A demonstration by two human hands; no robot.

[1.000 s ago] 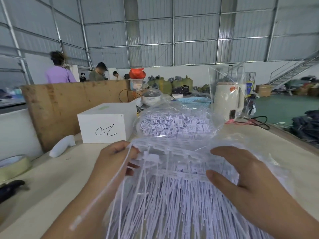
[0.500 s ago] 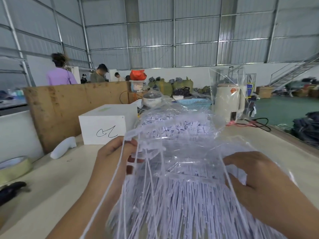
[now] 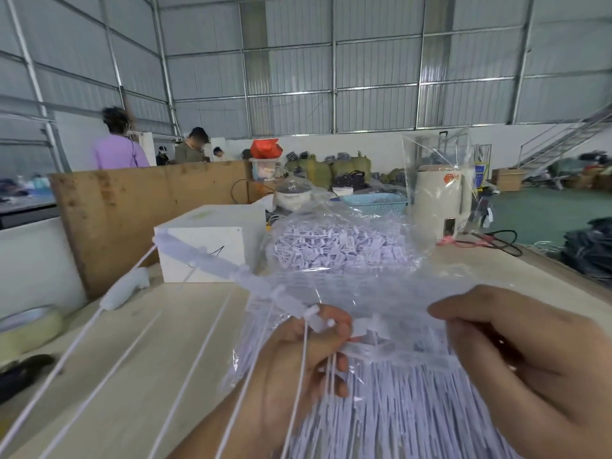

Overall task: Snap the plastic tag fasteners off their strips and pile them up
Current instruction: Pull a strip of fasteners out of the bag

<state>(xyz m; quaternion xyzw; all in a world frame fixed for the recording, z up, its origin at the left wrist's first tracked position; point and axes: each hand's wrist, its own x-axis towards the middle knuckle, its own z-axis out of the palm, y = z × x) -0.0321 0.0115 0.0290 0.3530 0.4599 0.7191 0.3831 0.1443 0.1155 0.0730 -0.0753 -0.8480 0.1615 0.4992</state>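
Observation:
A clear plastic bag [image 3: 381, 293] full of white tag fastener strips [image 3: 397, 402] lies in front of me on the table. My left hand [image 3: 298, 359] grips one strip of fasteners [image 3: 212, 260] that sticks out of the bag up and to the left, its long white tails hanging down across the table. My right hand [image 3: 530, 369] pinches the bag's edge on the right. Behind, a second clear bag holds a pile of loose snapped fasteners [image 3: 334, 250].
A white box [image 3: 212, 240] stands behind the strip, with a white tool [image 3: 124, 289] to its left. A tape roll [image 3: 29, 326] and a dark object [image 3: 20, 372] lie at the left edge. A wooden board [image 3: 145, 213], a kettle [image 3: 440, 200] and cables [image 3: 490, 240] stand further back.
My left hand has pulled one strip out of the bag, swinging it up and to the left so its tails spread over the table. My right hand shifted right along the bag.

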